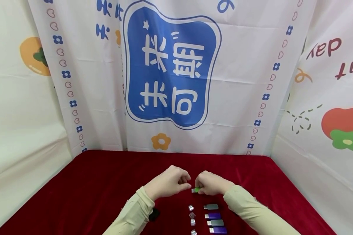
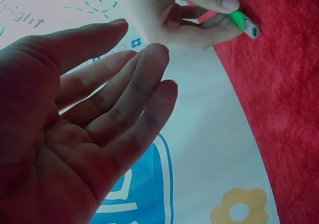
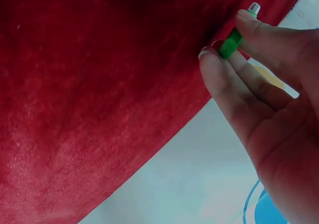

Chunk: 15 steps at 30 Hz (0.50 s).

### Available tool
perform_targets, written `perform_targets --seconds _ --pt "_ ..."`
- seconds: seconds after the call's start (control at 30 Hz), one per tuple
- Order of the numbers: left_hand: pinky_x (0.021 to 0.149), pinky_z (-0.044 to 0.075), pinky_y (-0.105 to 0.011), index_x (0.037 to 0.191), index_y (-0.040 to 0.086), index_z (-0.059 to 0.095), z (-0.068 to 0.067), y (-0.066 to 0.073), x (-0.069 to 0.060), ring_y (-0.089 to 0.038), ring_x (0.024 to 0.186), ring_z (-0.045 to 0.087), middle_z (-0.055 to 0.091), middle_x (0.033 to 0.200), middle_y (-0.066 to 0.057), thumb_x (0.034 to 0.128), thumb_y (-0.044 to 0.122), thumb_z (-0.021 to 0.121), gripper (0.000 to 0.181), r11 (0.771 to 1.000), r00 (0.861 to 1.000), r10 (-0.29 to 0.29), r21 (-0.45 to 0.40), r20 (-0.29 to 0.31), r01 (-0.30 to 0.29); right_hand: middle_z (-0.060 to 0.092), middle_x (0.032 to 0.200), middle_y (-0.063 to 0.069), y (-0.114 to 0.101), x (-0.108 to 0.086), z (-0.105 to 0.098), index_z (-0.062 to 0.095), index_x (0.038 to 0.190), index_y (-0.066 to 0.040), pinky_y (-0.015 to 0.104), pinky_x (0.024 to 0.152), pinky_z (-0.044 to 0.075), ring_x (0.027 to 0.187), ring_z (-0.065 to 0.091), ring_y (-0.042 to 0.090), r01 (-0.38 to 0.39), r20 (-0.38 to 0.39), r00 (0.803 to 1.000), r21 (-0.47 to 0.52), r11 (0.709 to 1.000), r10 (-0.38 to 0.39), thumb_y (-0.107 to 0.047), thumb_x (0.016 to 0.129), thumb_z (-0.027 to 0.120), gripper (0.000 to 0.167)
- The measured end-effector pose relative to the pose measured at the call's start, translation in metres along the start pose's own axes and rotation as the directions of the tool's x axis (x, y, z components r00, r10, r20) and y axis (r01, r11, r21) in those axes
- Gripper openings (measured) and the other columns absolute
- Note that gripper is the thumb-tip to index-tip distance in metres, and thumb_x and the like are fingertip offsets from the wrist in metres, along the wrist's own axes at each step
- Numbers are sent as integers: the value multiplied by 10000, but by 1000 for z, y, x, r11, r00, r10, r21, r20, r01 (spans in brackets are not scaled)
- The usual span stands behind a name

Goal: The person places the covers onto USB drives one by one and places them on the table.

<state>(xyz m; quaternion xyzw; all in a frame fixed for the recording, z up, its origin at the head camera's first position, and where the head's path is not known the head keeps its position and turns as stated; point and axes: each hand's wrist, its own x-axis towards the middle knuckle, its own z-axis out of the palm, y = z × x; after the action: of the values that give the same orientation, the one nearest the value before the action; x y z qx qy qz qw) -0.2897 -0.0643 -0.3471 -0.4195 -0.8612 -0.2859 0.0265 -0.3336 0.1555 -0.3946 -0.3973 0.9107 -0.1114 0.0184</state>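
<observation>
The right hand (image 1: 213,183) pinches a green USB stick (image 1: 196,190) between thumb and fingers, its metal plug pointing left toward the left hand (image 1: 171,182). In the right wrist view the green stick (image 3: 230,44) shows between the thumb and fingertips of the right hand (image 3: 274,94), metal end outward. Nothing is in the left hand (image 2: 99,104), whose fingers are loosely bent and apart from the thumb. From the left wrist view, the green stick (image 2: 238,20) is beyond the left fingertips, in the right hand (image 2: 194,20).
Nearer the body, grey and purple USB sticks (image 1: 214,216) lie in a column on the red cloth (image 1: 91,189). Left of them stands a column of several small clear caps (image 1: 193,222). A black object (image 1: 154,214) is partly behind the left sleeve. Printed curtains (image 1: 238,81) surround the table.
</observation>
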Motion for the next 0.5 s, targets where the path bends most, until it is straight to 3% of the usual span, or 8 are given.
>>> perform_targets --seconds 0.17,0.3,0.4,0.5 --pt "653 497 -151 984 70 747 1 -1 -1 20 701 603 678 834 88 898 119 736 100 1000 1000 -9 18 10 9 510 602 -132 -2 0 6 749 843 -93 200 565 456 586 493 10 6 -15 1000 -112 994 -8 -94 774 839 113" --pt "636 491 -154 965 89 756 1 -1 -2 24 684 586 669 809 102 887 131 747 89 996 999 -40 87 34 37 570 729 -89 -3 -4 3 743 900 -104 247 620 479 692 527 51 -11 -33 999 -191 982 4 -193 754 867 212" --pt "645 494 -164 957 96 758 3 -2 -3 21 695 585 670 814 98 882 154 754 96 989 995 -80 131 64 72 603 826 -45 -4 -13 -4 737 950 -93 280 660 497 748 533 87 -33 -56 998 -191 981 22 -216 780 845 236" --pt "663 500 -176 952 100 755 5 -2 -4 17 719 591 672 831 94 880 172 756 102 985 988 -115 140 99 101 607 824 -48 -4 -24 -11 737 919 -103 286 659 506 737 533 88 -27 -76 997 -179 983 13 -185 826 799 139"
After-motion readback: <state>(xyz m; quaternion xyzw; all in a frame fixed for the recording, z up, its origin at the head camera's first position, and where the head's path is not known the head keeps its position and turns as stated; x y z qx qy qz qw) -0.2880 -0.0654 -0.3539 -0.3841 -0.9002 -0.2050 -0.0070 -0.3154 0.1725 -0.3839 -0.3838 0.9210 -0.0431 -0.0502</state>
